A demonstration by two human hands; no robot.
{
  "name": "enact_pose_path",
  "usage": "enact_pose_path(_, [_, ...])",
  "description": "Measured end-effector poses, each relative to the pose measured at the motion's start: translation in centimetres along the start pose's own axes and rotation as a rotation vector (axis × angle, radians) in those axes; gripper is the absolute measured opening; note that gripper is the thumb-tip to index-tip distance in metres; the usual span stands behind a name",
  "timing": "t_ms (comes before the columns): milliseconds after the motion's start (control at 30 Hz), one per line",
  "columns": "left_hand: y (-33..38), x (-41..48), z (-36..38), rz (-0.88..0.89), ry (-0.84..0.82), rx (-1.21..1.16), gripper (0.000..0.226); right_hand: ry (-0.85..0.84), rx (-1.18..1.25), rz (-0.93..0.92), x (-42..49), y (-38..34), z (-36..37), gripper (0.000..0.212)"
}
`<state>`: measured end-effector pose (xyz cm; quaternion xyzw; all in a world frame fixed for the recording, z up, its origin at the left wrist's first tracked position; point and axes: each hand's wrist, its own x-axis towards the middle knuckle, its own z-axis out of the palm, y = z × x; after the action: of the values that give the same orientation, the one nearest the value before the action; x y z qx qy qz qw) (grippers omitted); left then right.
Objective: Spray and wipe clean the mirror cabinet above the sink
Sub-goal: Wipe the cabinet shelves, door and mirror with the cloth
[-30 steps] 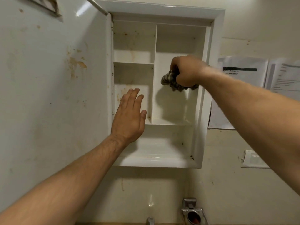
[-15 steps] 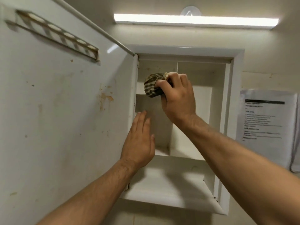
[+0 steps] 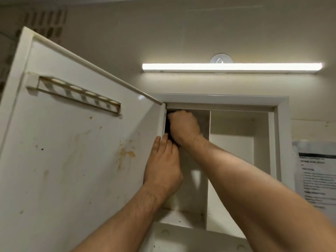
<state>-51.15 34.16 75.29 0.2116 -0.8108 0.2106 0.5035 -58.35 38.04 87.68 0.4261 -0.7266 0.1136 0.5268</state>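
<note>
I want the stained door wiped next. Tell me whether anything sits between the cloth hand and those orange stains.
The left hand does: it rests on the door's hinge edge, directly between the right hand, fisted in the top left compartment, and the orange stains. The cloth itself is barely visible.

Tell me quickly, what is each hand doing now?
Left hand: open, flat against the edge of the cabinet door, holding nothing.
Right hand: closed in a fist in the top left compartment; the cloth is hardly visible.
</note>
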Motion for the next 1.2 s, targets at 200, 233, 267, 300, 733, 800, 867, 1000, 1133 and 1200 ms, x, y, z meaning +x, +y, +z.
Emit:
enact_pose_path(200, [-0.4,-0.1,-0.2,0.016,-0.004,-0.027,0.079,-0.146,-0.232,-0.238,-1.3,2.2,-0.9,0.052])
enact_pose_path(233, [-0.4,-0.2,-0.3,0.013,-0.005,-0.029,0.078,-0.179,-0.328,-0.187,-1.2,1.5,-0.8,0.046])
enact_pose_path(267, [-0.5,-0.1,-0.5,0.013,-0.010,-0.035,0.078,-0.232,-0.414,-0.135,-0.7,0.9,-0.8,0.037])
enact_pose_path(300, [-0.5,-0.2,-0.5,0.016,-0.020,-0.042,0.079,-0.310,-0.496,-0.081,-0.6,0.5,-1.3,0.029])
enact_pose_path(733, [-0.6,-0.6,-0.7,0.038,-0.013,-0.067,0.080,-0.077,-0.373,-0.316,-0.4,2.0,-2.0,0.023])
enact_pose_path(800, [-0.7,-0.6,-0.7,0.031,-0.003,-0.081,0.081,-0.101,-0.456,-0.294,-0.6,1.3,-2.0,0.020])
enact_pose_path(867, [-0.7,-0.6,-0.7,0.032,-0.004,-0.085,0.081,-0.163,-0.547,-0.205,-0.2,0.3,-2.2,0.021])
enact_pose_path(1000, [-0.8,-0.7,-0.9,0.050,-0.012,-0.083,0.080,-0.405,-0.661,-0.026,0.7,1.3,-3.0,0.022])
enact_pose_path(1133, [-0.6,-0.8,-0.8,0.040,-0.002,-0.086,0.082,-0.254,-0.421,-0.094,0.5,-0.3,-2.1,0.017])
enact_pose_path(1200, [-0.6,-0.8,-0.4,0.030,0.015,-0.094,0.082,-0.198,-0.256,-0.193,0.4,-0.5,-1.4,0.014])
